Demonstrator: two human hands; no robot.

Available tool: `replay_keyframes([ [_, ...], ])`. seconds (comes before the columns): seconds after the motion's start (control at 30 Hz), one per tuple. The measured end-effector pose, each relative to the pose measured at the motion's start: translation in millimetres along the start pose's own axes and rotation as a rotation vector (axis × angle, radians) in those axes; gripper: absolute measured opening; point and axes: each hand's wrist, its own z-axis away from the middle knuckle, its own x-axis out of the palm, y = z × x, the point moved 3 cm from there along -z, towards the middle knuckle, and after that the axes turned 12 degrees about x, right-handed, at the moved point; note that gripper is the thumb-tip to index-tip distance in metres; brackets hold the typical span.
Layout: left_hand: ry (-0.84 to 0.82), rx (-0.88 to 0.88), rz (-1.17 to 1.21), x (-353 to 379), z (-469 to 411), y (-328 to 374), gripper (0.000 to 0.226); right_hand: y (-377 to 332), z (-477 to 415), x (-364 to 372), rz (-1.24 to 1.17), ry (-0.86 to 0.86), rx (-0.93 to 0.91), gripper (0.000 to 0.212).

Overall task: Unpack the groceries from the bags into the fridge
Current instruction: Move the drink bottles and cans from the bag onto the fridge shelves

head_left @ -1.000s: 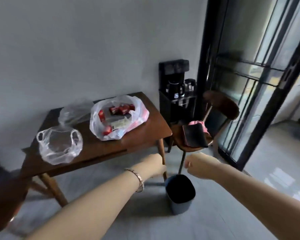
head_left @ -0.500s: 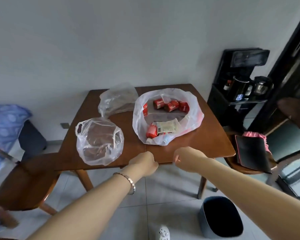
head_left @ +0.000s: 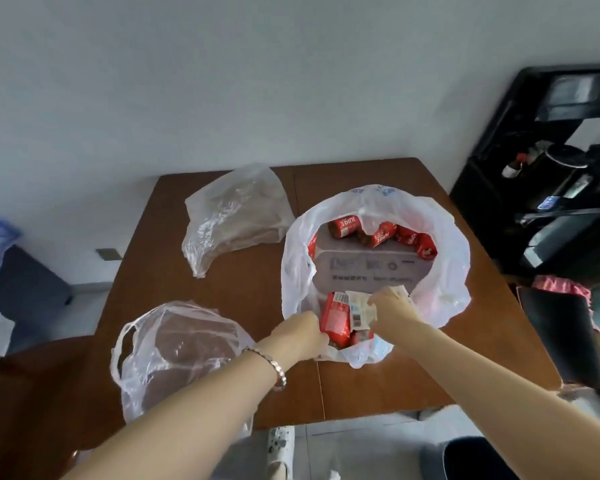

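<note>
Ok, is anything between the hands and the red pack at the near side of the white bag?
Nothing blocks the left hand, which is at the red pack; the bag lies open. A white packet lies partly over the pack, pinched by the right hand. No fridge in view.

"JUICE" in white letters, seen upside down, on one red can [head_left: 346, 226] inside the white bag [head_left: 445, 271]. Barcodes on the red packet [head_left: 335, 318] and the white packet [head_left: 358, 308], digits illegible. Print on the grey box [head_left: 368, 268] is illegible.
</note>
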Motion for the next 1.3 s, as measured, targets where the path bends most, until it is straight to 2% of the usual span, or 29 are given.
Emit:
replay_keyframes([
  [0.1,-0.116,0.028,-0.014,-2,-40,-7,0.030,-1,-29,5,0.090,0.000,-0.033,0.063],
  [0.2,-0.178,0.040,0.006,3,-71,-11,0.027,0,-51,12,0.235,-0.082,-0.019,0.088],
  [0.33,-0.226,0.031,-0.019,16,-102,-17,0.030,10,-71,32,0.346,-0.125,0.050,0.088],
  [0.43,-0.285,0.006,-0.016,36,-110,-16,0.021,15,-80,31,0.320,-0.068,0.019,0.070],
  [0.53,-0.225,-0.105,0.025,56,-118,-20,0.032,25,-83,28,0.036,-0.092,0.096,0.043],
  [0.6,-0.157,-0.125,0.119,59,-121,-18,0.027,36,-80,28,-0.218,-0.097,0.231,0.030],
  [0.67,-0.100,-0.141,0.151,63,-122,-20,0.019,48,-77,31,-0.530,-0.071,0.409,0.028],
  [0.73,0.008,-0.176,0.233,66,-120,-20,0.022,57,-74,32,-0.785,-0.084,0.576,0.037],
  [0.83,0.108,-0.302,0.434,64,-118,-16,0.044,68,-71,37,-0.911,-0.092,0.659,0.052],
  [0.9,0.150,-0.357,0.495,62,-117,-16,0.047,72,-70,34,-0.947,-0.035,0.647,0.044],
  [0.97,0.212,-0.347,0.476,58,-113,-19,0.040,75,-67,25,-0.975,0.024,0.654,0.031],
  [1.07,0.254,-0.276,0.422,38,-108,-21,0.028,78,-63,10,-0.918,0.070,0.567,0.030],
  [1.2,0.309,-0.092,0.264,-8,-106,-14,0.018,75,-55,-6,-0.658,0.073,0.433,0.052],
  [1.3,0.311,0.028,0.091,-29,-102,-6,0.019,63,-51,-8,-0.359,-0.074,0.306,0.050],
])
